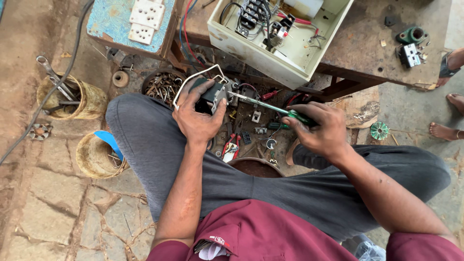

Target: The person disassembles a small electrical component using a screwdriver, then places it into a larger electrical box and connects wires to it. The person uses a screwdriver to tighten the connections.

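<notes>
Black blocky electrical component [211,95] with a pale plastic face sits clamped in left hand [197,116], over the left knee; white wire [189,81] loops off its top. Right hand [320,129] is wrapped tight on a screwdriver [270,106]: green handle, thin steel shaft, tip touching the component's right side. Cream metal enclosure [270,60] with black breakers rests on the rough wooden bench above. Rusty tin [88,100] holding spanners stands left on cracked stone floor. Red-handled pliers [231,146] lie between the knees.

The screwdriver's [270,105] green handle is mostly hidden inside the right hand [319,129].
</notes>
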